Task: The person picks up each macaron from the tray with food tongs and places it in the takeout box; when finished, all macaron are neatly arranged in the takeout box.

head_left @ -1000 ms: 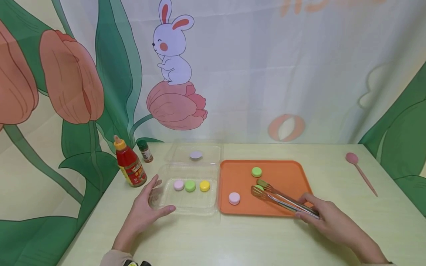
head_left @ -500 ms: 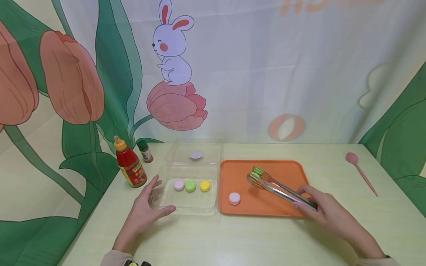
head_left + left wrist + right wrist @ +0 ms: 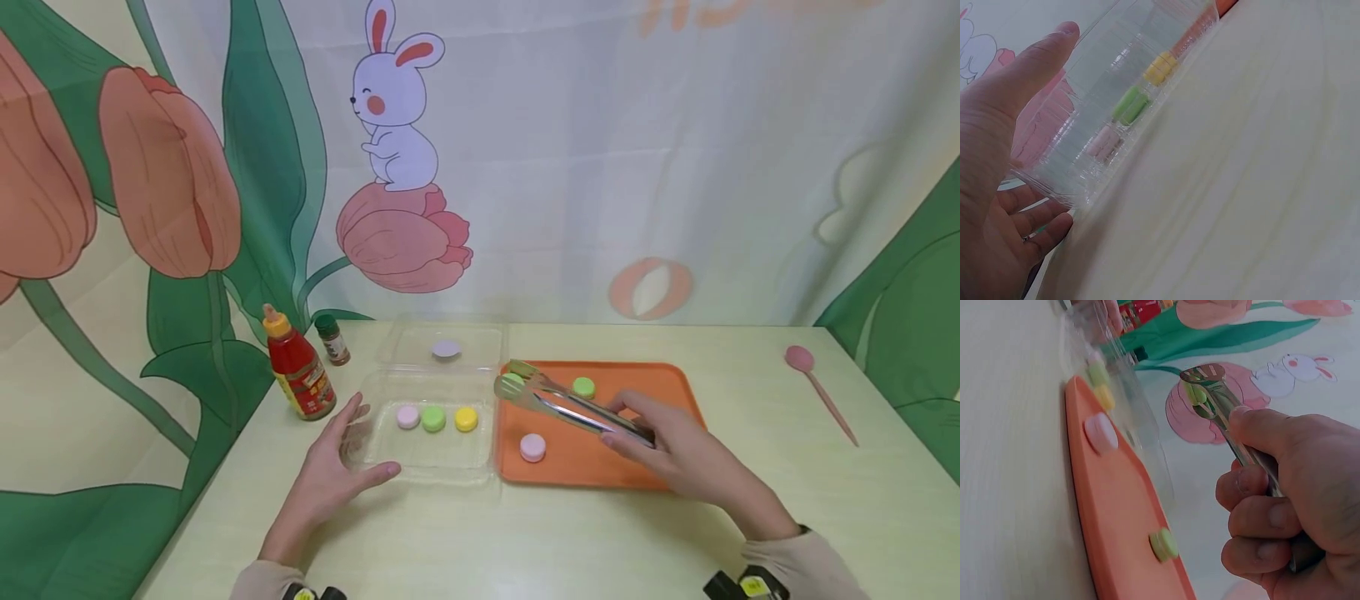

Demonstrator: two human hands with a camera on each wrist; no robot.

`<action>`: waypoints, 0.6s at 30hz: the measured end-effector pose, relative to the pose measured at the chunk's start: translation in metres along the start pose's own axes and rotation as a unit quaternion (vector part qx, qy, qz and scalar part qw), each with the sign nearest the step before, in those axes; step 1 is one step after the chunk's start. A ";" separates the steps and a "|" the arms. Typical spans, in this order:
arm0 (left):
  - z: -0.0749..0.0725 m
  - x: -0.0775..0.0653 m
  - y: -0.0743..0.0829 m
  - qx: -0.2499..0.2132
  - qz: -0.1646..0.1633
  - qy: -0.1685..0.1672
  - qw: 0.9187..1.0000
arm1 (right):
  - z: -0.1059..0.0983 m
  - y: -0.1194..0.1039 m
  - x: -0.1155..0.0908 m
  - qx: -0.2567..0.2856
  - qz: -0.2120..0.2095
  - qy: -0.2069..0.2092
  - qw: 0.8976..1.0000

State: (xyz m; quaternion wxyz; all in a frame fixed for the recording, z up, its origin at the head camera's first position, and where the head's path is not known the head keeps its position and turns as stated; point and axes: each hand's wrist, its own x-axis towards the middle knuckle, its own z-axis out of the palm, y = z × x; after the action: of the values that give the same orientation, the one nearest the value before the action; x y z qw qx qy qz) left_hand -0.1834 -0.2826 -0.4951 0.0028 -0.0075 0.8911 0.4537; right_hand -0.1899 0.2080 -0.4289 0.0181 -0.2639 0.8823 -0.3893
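Observation:
My right hand [image 3: 663, 437] grips metal tongs [image 3: 570, 408], whose tips pinch a green macaron [image 3: 1196, 394] above the left edge of the orange tray [image 3: 622, 467]. A pink macaron [image 3: 533, 448] and another green one [image 3: 583, 387] lie on the tray. To the left, a clear plastic box [image 3: 427, 460] with its lid folded back holds a row of pink [image 3: 408, 417], green [image 3: 433, 418] and yellow [image 3: 467, 418] macarons. At the box's left end, my left hand [image 3: 330, 471] is spread, fingers along the side [image 3: 1047, 219] and thumb out in front.
A red sauce bottle [image 3: 302, 367] and a small green-capped spice jar [image 3: 332, 339] stand behind the left hand. A pink spoon [image 3: 817, 387] lies at the far right. A printed curtain [image 3: 562, 167] hangs behind the table.
The tongs have lifted a green macaron off the tray and carried it left toward the plastic box. The left hand has kept its place; the head view has shifted slightly.

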 end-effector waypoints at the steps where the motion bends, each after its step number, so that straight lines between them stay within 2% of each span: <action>1: 0.000 0.000 0.000 0.000 0.000 0.000 1.000 | 0.003 -0.003 0.004 -0.004 -0.004 -0.001 1.000; 5: 0.000 0.000 -0.001 0.001 0.001 0.000 1.000 | 0.014 -0.016 0.019 -0.023 -0.020 -0.014 0.999; 10: -0.001 0.000 -0.001 0.000 0.003 0.002 1.000 | 0.029 -0.033 0.037 -0.032 -0.030 -0.052 0.998; 15: 0.000 0.001 -0.002 -0.004 0.008 0.002 1.000 | 0.046 -0.048 0.050 -0.010 -0.018 -0.092 0.996; 18: -0.001 0.001 -0.003 -0.006 0.008 0.002 1.000 | 0.057 -0.056 0.058 -0.008 -0.031 -0.102 0.994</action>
State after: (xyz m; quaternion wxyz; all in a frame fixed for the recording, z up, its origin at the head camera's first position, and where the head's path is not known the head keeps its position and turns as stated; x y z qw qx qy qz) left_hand -0.1848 -0.2848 -0.4972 -0.0030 -0.0010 0.8886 0.4587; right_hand -0.2015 0.1106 -0.4193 0.0932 -0.3297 0.8705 -0.3534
